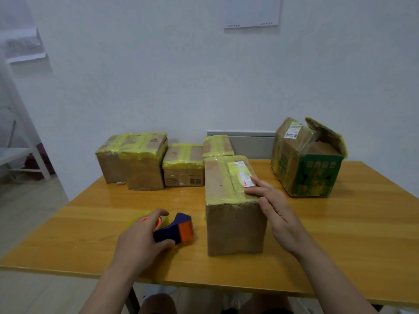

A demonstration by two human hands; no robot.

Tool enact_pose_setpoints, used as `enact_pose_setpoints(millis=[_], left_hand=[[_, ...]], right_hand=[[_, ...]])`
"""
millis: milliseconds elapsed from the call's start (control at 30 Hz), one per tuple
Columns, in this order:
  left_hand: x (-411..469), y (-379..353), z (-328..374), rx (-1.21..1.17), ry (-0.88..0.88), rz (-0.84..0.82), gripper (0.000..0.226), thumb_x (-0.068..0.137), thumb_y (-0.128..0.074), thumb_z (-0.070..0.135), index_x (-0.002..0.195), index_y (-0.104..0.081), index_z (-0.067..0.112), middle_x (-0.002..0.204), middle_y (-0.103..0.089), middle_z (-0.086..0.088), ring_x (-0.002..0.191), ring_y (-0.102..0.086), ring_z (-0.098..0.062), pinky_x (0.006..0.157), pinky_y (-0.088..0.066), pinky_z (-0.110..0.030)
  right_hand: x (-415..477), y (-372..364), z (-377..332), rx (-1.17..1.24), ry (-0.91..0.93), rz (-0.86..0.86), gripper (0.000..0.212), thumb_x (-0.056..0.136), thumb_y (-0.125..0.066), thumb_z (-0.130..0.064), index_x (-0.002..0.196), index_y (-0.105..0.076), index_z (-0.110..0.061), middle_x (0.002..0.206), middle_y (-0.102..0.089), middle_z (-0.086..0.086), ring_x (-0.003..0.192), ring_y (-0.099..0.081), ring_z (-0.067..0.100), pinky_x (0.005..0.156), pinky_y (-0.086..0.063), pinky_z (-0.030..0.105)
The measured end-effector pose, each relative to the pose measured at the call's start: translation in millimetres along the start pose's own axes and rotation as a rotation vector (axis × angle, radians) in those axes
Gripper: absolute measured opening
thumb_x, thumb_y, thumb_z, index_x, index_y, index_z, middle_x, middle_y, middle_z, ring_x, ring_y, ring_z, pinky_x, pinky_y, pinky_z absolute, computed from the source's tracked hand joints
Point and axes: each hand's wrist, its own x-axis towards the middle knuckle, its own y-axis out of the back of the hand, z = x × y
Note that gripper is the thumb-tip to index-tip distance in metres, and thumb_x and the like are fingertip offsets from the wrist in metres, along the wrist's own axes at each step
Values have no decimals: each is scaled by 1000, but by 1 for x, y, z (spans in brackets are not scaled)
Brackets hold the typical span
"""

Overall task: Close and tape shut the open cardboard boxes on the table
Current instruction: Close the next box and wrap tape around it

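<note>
My right hand [275, 211] lies on the near box [233, 225], fingers straight and slightly spread. The fingertips press its taped top at the right edge and the palm is against its right side. This box stands on the table [340, 234] with its flaps down and yellow tape running along the top seam and over the front edge, so I cannot see inside it.

Left of the box, my left hand [139, 240] grips the dispenser [175, 228], fingers curled over its yellow tape roll and thumb under the blue handle. The dispenser rests on the table, well apart from the box.

Behind and to the right of the box stands the open box [306, 164], with a green printed front. Its flaps stand up, and only brown cardboard shows inside; whether it holds anything I cannot tell.

Behind the box, touching or nearly so, is a back box [217, 145], closed and taped. Behind and to the left are a small box [183, 166] and a wide box [136, 159], both taped shut with yellow.
</note>
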Motion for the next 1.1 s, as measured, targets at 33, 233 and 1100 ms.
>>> enact_pose_setpoints(millis=[33,233,1100], left_hand=[[0,5,0,-43,1,23,67,80,-78,62,135,-42,49,122,-69,11,102,-66,-12,72,-53,-26],[-10,64,11,-232,-127,244,61,68,-70,75,120,-55,47,87,-68,21,76,-66,0,62,-57,-27],[-16,120,79,-388,-557,-70,83,64,-94,22,132,-53,45,111,-67,22,100,-68,-7,69,-62,-26]], right_hand=[[1,1,-4,-44,-7,8,39,103,-37,-52,132,-63,-46,151,-41,-36,145,-29,-2,112,-26,21],[18,-5,-54,-153,153,303,25,97,-57,-30,116,-73,-27,120,-64,-20,123,-54,-2,102,-45,17],[21,5,-115,745,-315,-166,40,84,-71,-33,105,-77,1,98,-77,13,84,-71,25,65,-59,32]])
